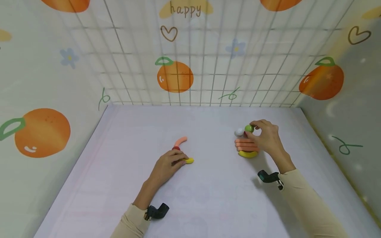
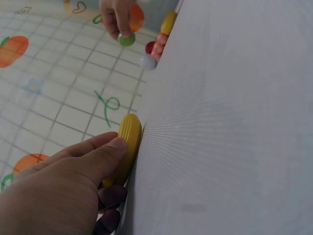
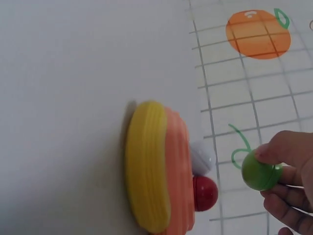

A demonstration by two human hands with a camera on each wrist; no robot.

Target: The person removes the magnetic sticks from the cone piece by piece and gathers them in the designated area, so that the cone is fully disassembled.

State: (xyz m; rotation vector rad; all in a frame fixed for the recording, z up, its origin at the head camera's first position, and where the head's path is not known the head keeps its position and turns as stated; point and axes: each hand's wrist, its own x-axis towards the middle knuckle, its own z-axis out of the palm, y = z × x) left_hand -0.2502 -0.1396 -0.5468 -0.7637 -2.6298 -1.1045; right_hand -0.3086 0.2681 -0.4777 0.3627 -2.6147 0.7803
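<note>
My left hand [image 1: 167, 165] pinches a ridged yellow curved piece [image 2: 130, 142] between thumb and fingers, low over the white table. Just beyond those fingers are a red ball [image 1: 176, 148], partly covered, and a pink curved stick [image 1: 181, 141]. On the right side, my right hand [image 1: 268, 135] holds a green ball [image 3: 257, 172] by thumb and fingertips, raised above the table. Beneath it a white ball [image 1: 239, 132] and another red ball [image 3: 205, 193] sit behind several pink sticks [image 1: 245, 144] lying side by side. A second yellow curved piece [image 3: 147, 166] lies along their near side.
The white tabletop [image 1: 214, 191] ends at a back wall [image 1: 205, 79] hung with grid-patterned cloth printed with oranges. Side walls [image 1: 38, 82] of similar cloth flank it. A black wrist camera [image 1: 157, 211] sits on the left wrist, another black camera [image 1: 268, 177] on the right.
</note>
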